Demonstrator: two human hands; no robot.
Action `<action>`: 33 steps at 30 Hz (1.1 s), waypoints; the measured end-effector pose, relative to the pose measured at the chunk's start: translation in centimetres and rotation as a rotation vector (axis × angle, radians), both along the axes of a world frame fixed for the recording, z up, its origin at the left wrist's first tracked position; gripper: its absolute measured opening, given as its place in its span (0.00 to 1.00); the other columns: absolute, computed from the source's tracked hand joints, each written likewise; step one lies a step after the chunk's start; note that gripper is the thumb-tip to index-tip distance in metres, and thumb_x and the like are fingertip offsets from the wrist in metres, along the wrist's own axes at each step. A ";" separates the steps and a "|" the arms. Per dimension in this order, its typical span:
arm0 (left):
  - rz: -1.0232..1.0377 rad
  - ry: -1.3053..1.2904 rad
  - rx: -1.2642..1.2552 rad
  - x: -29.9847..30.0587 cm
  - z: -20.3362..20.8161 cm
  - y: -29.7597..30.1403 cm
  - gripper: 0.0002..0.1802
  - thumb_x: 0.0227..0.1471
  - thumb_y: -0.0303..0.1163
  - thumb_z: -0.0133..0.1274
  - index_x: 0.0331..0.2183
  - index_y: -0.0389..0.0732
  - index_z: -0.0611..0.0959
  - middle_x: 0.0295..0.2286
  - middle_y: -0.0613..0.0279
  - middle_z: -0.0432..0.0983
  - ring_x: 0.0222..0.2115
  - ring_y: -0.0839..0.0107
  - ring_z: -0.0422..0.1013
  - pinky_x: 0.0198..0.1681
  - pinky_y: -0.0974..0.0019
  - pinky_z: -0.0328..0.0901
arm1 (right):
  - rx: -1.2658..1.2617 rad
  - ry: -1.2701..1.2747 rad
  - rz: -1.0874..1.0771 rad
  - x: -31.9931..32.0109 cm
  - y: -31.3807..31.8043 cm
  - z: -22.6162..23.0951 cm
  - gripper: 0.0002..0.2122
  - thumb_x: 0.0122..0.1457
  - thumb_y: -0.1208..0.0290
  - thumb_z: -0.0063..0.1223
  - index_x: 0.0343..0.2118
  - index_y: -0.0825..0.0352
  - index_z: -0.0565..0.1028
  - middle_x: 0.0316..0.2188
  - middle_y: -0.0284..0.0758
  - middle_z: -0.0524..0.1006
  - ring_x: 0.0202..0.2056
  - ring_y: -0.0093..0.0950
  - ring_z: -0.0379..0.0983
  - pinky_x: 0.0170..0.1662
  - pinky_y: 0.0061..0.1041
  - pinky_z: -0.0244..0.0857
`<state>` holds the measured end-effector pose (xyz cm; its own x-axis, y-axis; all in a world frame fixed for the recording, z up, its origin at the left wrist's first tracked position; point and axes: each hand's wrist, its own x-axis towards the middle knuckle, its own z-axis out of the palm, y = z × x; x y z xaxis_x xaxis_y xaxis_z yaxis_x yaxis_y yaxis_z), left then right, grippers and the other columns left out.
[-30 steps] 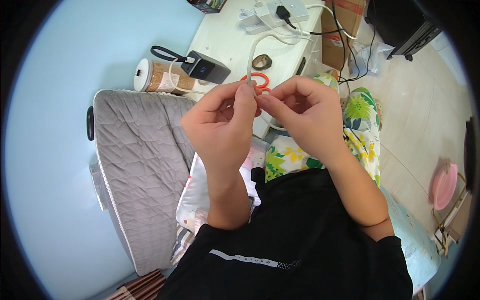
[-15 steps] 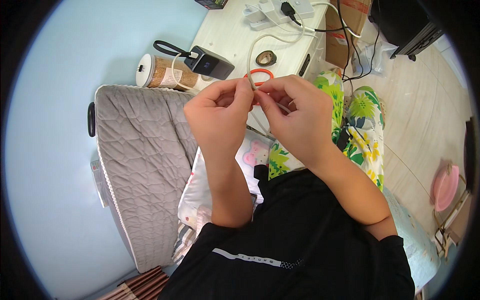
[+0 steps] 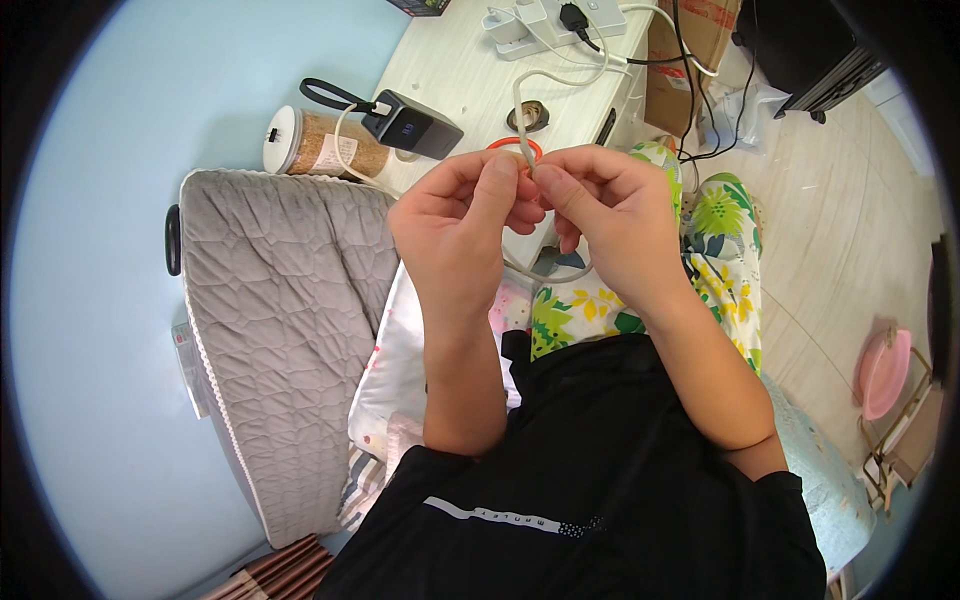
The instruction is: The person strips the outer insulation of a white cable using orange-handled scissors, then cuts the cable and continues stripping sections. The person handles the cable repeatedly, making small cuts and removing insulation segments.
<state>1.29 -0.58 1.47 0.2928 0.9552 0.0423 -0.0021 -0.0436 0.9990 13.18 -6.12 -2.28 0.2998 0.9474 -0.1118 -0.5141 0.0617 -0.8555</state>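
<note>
A pale grey-white cable (image 3: 519, 100) runs from the power strip down to my fingertips, and a loop of it hangs beneath my hands, over my lap. Both hands meet above the near end of the white table. My left hand (image 3: 458, 235) pinches the cable between thumb and fingers. Close beside it, my right hand (image 3: 625, 220) pinches the same cable with thumb and forefinger. The exact spot between the fingertips is partly hidden. Just behind the fingers lie an orange ring-shaped piece (image 3: 517, 146) and a roll of dark tape (image 3: 530, 116).
On the white table (image 3: 455, 70) are a power bank (image 3: 415, 125) with a cable plugged in and a white power strip (image 3: 550, 28). A lidded jar (image 3: 325, 142) stands by the wall. Grey quilted padding (image 3: 285, 330) is at left; a cardboard box (image 3: 675, 85) stands beyond the table.
My hands have shifted slightly right and their fingers have spread a little. The cable's lower part now hangs in a rounder loop under them.
</note>
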 end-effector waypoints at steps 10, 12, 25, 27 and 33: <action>0.029 0.074 0.197 0.4 -0.5 -0.2 0.08 0.53 0.25 0.57 0.31 0.29 0.81 0.24 0.60 0.78 0.22 0.79 0.73 0.26 0.77 0.68 | 0.208 -0.590 -0.359 -1.2 0.4 -0.5 0.04 0.51 0.78 0.60 0.31 0.68 0.78 0.22 0.33 0.76 0.20 0.20 0.71 0.21 0.17 0.64; 0.033 0.123 0.223 0.1 -0.4 -0.1 0.07 0.53 0.25 0.57 0.30 0.29 0.81 0.23 0.61 0.78 0.22 0.79 0.73 0.26 0.77 0.68 | 0.259 -0.753 -0.426 -1.3 0.6 -0.7 0.05 0.48 0.80 0.61 0.30 0.67 0.77 0.22 0.34 0.75 0.19 0.25 0.71 0.21 0.20 0.64; -0.001 0.208 0.197 -0.2 0.1 0.7 0.06 0.54 0.24 0.54 0.29 0.30 0.80 0.23 0.62 0.77 0.22 0.80 0.72 0.25 0.77 0.69 | 0.297 -1.098 -0.515 -1.8 0.5 -1.3 0.06 0.47 0.75 0.60 0.30 0.63 0.76 0.22 0.31 0.72 0.21 0.32 0.71 0.20 0.27 0.64; -0.002 0.179 0.161 -0.3 0.1 0.6 0.05 0.53 0.23 0.53 0.28 0.30 0.79 0.23 0.62 0.77 0.22 0.81 0.72 0.24 0.78 0.68 | 0.292 -1.097 -0.514 -1.9 0.4 -1.4 0.06 0.47 0.75 0.60 0.30 0.63 0.76 0.22 0.32 0.72 0.21 0.32 0.71 0.21 0.27 0.64; -0.014 0.151 0.138 -0.3 0.2 0.4 0.06 0.54 0.24 0.54 0.28 0.30 0.79 0.22 0.62 0.77 0.21 0.81 0.71 0.24 0.78 0.67 | 0.303 -1.111 -0.533 -1.8 0.5 -1.4 0.06 0.47 0.75 0.60 0.30 0.63 0.76 0.22 0.32 0.72 0.21 0.32 0.71 0.21 0.27 0.64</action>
